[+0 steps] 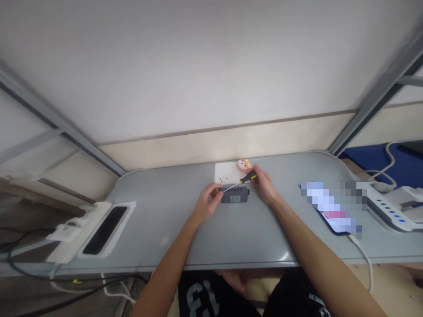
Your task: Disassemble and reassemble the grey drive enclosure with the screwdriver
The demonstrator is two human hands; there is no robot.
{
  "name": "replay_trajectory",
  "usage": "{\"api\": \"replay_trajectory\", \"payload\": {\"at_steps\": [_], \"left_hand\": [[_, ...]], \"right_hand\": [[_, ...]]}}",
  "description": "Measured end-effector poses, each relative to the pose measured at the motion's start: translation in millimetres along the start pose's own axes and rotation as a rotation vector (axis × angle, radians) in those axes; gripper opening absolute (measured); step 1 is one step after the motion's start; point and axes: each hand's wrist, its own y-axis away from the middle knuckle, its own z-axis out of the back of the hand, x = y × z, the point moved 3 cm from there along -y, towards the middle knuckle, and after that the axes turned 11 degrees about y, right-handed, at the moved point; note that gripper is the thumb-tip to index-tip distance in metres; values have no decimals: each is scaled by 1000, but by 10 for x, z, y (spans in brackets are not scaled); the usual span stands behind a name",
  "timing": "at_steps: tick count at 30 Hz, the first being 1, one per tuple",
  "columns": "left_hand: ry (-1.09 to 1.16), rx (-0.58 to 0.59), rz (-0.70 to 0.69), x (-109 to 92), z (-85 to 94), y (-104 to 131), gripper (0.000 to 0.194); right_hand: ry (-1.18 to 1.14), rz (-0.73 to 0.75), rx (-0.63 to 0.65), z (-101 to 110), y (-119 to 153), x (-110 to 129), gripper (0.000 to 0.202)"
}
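A dark grey box (235,195) with vent slots and a small label lies on the grey table in front of me. My left hand (210,199) is closed at the box's left end, its fingers by the screwdriver's tip. In my right hand (263,180) is the black and yellow handle of a screwdriver (246,177), its thin shaft slanting down left over the box. Behind the box is a white sheet (226,171) with several small dark pieces on it. An orange and white animal-faced object (243,165) sits at that sheet's right side.
On the left of the table (158,229), a dark phone (105,230) lies beside a white power strip (77,233). Toward the right are a lit phone (330,209) with a cable and another power strip (390,209). Metal posts rise at both rear corners before a wall.
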Motion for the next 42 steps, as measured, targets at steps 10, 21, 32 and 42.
{"api": "replay_trajectory", "payload": {"at_steps": [10,21,32,42], "left_hand": [[161,41,243,114,-55,-32,28],[151,7,258,91,-80,-41,20],[86,-132,172,176,21,-54,23],[-156,-137,-70,-21,19,-6,26]], "right_hand": [[-57,14,-97,33,-51,-35,52],[232,109,-269,65,-7,-7,55],[120,74,-275,45,1,28,56],[-126,-10,-388,234,-153,-27,52]]}}
